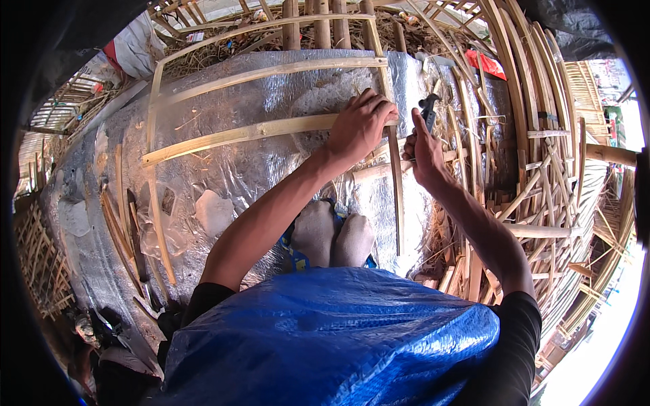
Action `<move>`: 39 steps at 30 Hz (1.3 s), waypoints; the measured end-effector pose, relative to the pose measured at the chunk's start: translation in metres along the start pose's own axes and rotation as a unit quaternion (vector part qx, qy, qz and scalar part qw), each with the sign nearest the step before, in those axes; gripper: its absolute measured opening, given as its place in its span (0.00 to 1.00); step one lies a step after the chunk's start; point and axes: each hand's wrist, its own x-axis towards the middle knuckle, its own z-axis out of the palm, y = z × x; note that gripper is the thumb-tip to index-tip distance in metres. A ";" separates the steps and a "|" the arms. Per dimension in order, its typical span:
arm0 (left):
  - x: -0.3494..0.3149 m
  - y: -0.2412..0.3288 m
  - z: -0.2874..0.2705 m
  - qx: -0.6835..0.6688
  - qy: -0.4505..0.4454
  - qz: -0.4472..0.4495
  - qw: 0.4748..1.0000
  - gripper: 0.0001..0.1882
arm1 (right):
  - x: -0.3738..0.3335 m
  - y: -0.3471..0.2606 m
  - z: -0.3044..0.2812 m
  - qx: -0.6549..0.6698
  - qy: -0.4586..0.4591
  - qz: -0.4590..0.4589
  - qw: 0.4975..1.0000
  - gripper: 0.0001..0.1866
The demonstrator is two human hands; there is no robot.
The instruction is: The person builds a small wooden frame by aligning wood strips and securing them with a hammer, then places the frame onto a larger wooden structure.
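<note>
A light frame of split wooden sticks (271,72) lies over a crinkled silver mat (277,95), spreading from about 10 o'clock round to 1 o'clock. Its nearest crosspiece (237,136) runs from half past nine up to 1 o'clock, where its end meets the right-hand side stick (387,88). The frame looks as though it would weigh little and flex across its corners, since the sticks are thin and long; each stick should be stiff along its length yet springy sideways. The pale wood seems dry and unlikely to slip, though a slim end could split under a hard knock, and a rough edge might leave splinters. The surest place to hold the crosspiece is probably close beside the joint, where both sticks can be steadied together. The left hand (362,125) is there, at 1 o'clock, its fingers bent down and closed over the crosspiece near its end, a short stub showing past them; the thumb is hidden, so how firmly it pinches cannot be told. At 2 o'clock the right hand (426,154) is wrapped round a black tool (428,115), hammer-like in outline, with the thumb lying up along it and the tool apart from the frame. A heap of loose sticks (542,196) fills 3 o'clock.
</note>
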 end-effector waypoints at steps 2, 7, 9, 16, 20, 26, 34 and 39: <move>0.000 0.001 -0.001 -0.006 -0.005 -0.002 1.000 0.04 | -0.001 -0.013 -0.014 -0.018 0.020 -0.032 0.999 0.20; -0.005 0.001 -0.007 0.000 -0.015 -0.018 1.000 0.03 | -0.045 -0.061 -0.023 -0.123 -0.066 -0.105 0.985 0.17; -0.002 0.003 -0.006 0.002 -0.024 -0.016 1.000 0.03 | -0.065 -0.068 -0.030 -0.174 -0.084 -0.088 0.977 0.18; -0.001 0.002 0.000 -0.011 -0.009 -0.024 1.000 0.02 | -0.080 -0.057 -0.035 -0.263 -0.124 -0.086 0.953 0.20; 0.000 0.001 -0.001 0.002 -0.012 -0.012 1.000 0.02 | -0.074 -0.052 -0.035 -0.361 -0.151 -0.080 0.917 0.28; 0.001 0.001 -0.003 -0.007 -0.012 -0.018 1.000 0.03 | -0.082 -0.039 -0.028 -0.122 -0.146 -0.109 0.976 0.32; -0.001 0.004 -0.005 -0.009 -0.017 -0.022 1.000 0.03 | -0.081 -0.025 -0.030 -0.129 -0.142 -0.088 0.977 0.31; -0.003 -0.003 -0.001 0.009 0.002 -0.008 1.000 0.03 | -0.071 -0.027 -0.035 -0.201 -0.203 -0.027 0.958 0.31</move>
